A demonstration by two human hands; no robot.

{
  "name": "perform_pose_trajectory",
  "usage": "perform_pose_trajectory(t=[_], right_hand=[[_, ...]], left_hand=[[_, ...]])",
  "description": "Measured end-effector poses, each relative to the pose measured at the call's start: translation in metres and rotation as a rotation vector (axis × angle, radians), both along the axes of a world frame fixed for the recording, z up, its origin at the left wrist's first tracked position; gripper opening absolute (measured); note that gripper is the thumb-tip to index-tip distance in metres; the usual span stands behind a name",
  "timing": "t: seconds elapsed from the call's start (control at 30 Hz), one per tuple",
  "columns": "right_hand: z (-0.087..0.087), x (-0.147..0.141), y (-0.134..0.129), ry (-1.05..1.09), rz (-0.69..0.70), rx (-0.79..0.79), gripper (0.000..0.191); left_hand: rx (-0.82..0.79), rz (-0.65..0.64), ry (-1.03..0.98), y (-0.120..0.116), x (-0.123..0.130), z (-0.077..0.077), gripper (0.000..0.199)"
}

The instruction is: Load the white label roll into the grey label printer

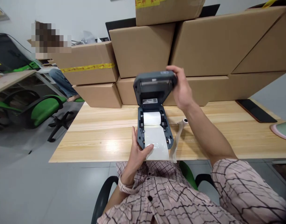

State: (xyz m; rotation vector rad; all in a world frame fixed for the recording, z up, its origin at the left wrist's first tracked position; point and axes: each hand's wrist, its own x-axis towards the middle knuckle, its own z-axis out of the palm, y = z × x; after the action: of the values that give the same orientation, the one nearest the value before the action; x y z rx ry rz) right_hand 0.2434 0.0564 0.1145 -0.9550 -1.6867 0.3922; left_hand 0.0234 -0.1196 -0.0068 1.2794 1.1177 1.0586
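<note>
A dark grey label printer (141, 132) stands on the wooden table with its lid (154, 77) raised. Inside it sits a white label roll (152, 118), and its label paper (157, 140) runs forward over the printer's front edge. My right hand (181, 88) is closed around the lid's right edge. My left hand (139, 149) is at the printer's front left corner, its thumb pressing on the paper and its other fingers along the printer's side. To the printer's right lies a small roll with a loose strip (177, 141) hanging toward the table's front edge.
Stacked cardboard boxes (143, 51) line the back of the wooden table (94, 137). A dark phone (256, 111) and a green-and-pink object (283, 130) are on the right. At the far left, a person sits behind the boxes near a green chair (45, 110).
</note>
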Motion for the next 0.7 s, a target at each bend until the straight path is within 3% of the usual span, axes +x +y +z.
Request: perform_pose_trajectory(t=[0.07,0.13,0.27,0.47,0.7], right_hand=[[-0.013,-0.001,-0.049,0.066,0.022,-0.009,0.063],[-0.03,-0.001,-0.092,-0.022,0.08,-0.043,0.055],[-0.062,-0.005,-0.142,-0.21,0.11,-0.113,0.035],[-0.086,-0.016,-0.158,-0.161,0.027,-0.105,0.039],[-0.101,-0.014,-0.161,-0.209,0.041,-0.018,0.043]], left_hand=[[0.01,-0.016,-0.029,-0.002,-0.003,-0.005,0.128],[0.047,-0.021,-0.089,-0.002,-0.007,-0.01,0.127],[0.133,0.058,-0.158,0.009,-0.011,-0.004,0.11],[0.006,0.079,-0.172,0.023,0.001,0.018,0.104],[0.076,0.102,-0.257,0.018,0.006,-0.001,0.102]])
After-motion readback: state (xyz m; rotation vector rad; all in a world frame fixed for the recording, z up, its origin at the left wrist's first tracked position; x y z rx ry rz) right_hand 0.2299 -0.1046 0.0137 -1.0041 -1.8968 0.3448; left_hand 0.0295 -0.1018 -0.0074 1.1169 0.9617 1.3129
